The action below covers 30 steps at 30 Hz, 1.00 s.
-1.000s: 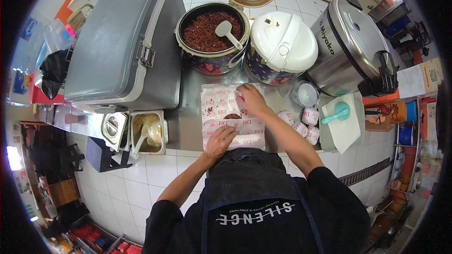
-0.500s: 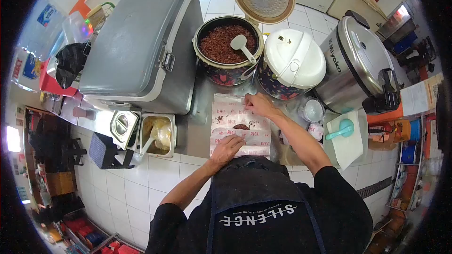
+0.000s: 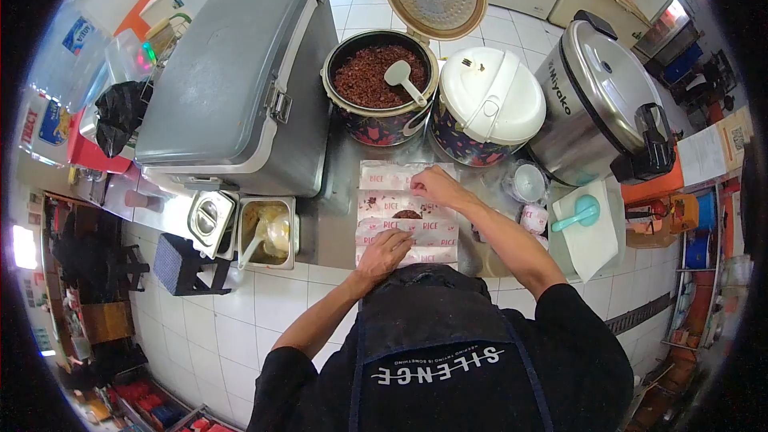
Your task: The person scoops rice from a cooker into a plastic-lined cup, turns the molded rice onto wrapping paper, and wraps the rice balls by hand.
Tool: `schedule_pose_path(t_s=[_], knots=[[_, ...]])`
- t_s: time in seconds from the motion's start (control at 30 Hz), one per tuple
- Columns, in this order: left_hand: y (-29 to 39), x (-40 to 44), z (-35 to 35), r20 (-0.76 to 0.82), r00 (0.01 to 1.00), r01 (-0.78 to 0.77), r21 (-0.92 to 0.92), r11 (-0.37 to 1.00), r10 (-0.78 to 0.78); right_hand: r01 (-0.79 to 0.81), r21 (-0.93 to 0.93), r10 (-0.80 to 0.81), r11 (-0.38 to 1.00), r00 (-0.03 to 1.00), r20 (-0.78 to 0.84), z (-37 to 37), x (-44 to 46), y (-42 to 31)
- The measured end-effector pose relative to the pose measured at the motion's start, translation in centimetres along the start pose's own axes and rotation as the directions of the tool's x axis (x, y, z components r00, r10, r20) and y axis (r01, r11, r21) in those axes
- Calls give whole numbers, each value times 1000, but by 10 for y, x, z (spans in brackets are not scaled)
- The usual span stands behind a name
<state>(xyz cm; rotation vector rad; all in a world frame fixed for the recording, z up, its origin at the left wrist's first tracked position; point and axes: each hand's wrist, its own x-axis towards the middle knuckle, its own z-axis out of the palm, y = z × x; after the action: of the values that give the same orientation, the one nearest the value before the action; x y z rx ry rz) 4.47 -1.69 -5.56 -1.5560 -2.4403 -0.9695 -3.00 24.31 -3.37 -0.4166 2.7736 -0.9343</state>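
Observation:
A sheet of food wrapping paper (image 3: 376,208), printed with RICE in red, lies on the steel counter in front of me. A mound of dark reddish cooked rice (image 3: 409,214) shows at its middle, partly under the near flap, with loose grains scattered around. My left hand (image 3: 386,253) lies over that near flap, its fingers laid on the paper. At the far side, my right hand (image 3: 437,188) is closed, fingertips pinching the paper, where a crease now runs across the sheet.
An uncovered rice cooker (image 3: 376,80) holds dark rice and a white paddle (image 3: 405,80). Right of it stand a white-lidded cooker (image 3: 492,100) and a steel Miyako cooker (image 3: 600,96). A grey cooler (image 3: 232,72) and a steel food pan (image 3: 268,232) are left; a turquoise scoop (image 3: 580,214) lies right.
My right hand has drawn the paper's far part slightly toward me, and a fold line has appeared there. My left hand stays on the near flap. The view has shifted a little.

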Motion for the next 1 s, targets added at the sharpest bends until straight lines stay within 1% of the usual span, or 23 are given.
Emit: schedule_pose_path(t_s=[0.13, 0.2, 0.33, 0.43, 0.5, 0.53, 0.63, 0.7, 0.73, 0.83, 0.93, 1.0], knots=[[3, 1, 0, -53, 998, 20, -39, 999, -22, 3, 211, -1, 978, 1000, -13, -3, -8, -19], [5, 2, 0, -93, 994, 49, -86, 995, -57, -20, 253, 32, 967, 999, -41, -2, -13, -29], [4, 5, 2, -124, 990, 60, -78, 995, -69, -32, 305, 49, 952, 998, -49, 4, -20, -34], [5, 7, 3, -125, 986, 99, -74, 992, -108, -136, 363, 133, 922, 991, 34, 2, -24, -36], [6, 8, 2, -110, 981, 152, -86, 985, -161, -89, 336, 96, 938, 995, -4, 0, -25, -36], [6, 8, 2, -127, 980, 147, -79, 986, -156, -67, 322, 78, 944, 997, -22, 0, -26, -36], [5, 9, 2, -159, 977, 134, -61, 989, -142, -136, 263, 145, 955, 989, -15, -10, -26, -48], [5, 10, 2, -158, 978, 131, -57, 990, -139, 82, 186, -55, 979, 988, -147, -7, -27, -42], [4, 10, 4, -153, 979, 129, -61, 990, -137, 189, 137, -159, 972, 966, -205, -5, -28, -37], [0, 7, 7, -142, 981, 124, -59, 991, -131, 266, 22, -266, 964, 964, -11, -4, -21, -19], [1, 8, 6, -140, 982, 118, -47, 992, -123, 254, -81, -245, 964, 964, 102, -9, -16, -18], [2, 9, 4, -138, 983, 117, -52, 992, -123, 178, -81, -167, 981, 978, 124, -22, -18, -32]])
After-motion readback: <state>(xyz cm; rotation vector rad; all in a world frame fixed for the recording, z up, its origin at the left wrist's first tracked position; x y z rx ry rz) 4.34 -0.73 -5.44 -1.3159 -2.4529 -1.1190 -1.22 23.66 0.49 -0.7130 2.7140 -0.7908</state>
